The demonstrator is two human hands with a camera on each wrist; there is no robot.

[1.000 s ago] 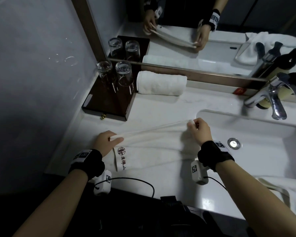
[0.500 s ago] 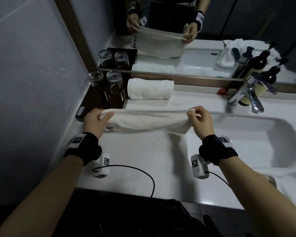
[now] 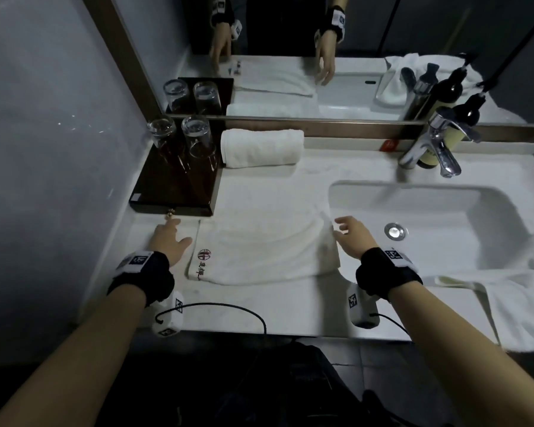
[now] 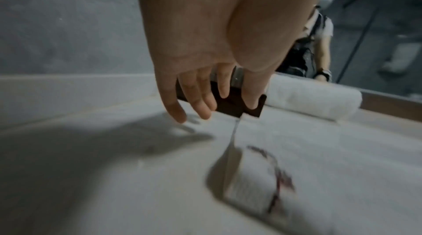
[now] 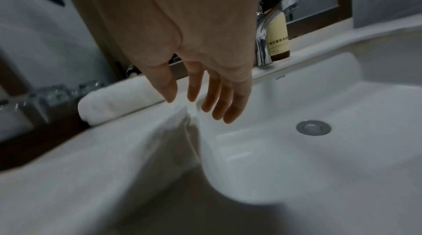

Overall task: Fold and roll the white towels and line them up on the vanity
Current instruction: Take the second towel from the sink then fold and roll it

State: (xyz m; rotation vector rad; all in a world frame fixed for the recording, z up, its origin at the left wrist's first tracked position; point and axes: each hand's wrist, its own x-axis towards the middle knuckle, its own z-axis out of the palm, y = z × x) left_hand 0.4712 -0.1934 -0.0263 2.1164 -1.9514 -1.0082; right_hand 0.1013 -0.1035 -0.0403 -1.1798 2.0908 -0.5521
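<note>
Dropped flat beside the white basin (image 3: 444, 211), the folded white logo towel (image 3: 259, 251) runs left-right between the slack, empty left hand (image 3: 170, 241) and right hand (image 3: 352, 235), equally near.

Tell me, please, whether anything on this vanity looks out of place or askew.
Two things. The flat towel lies with its right edge spilling over the sink rim, wrinkled there rather than square. Another white cloth droops over the basin's front right edge, loose and unfolded. The rolled towel looks neat.

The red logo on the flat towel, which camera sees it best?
The head view: the red logo is sharp and whole there. The left wrist view shows it close but blurred. The right wrist view shows only plain towel.
</note>
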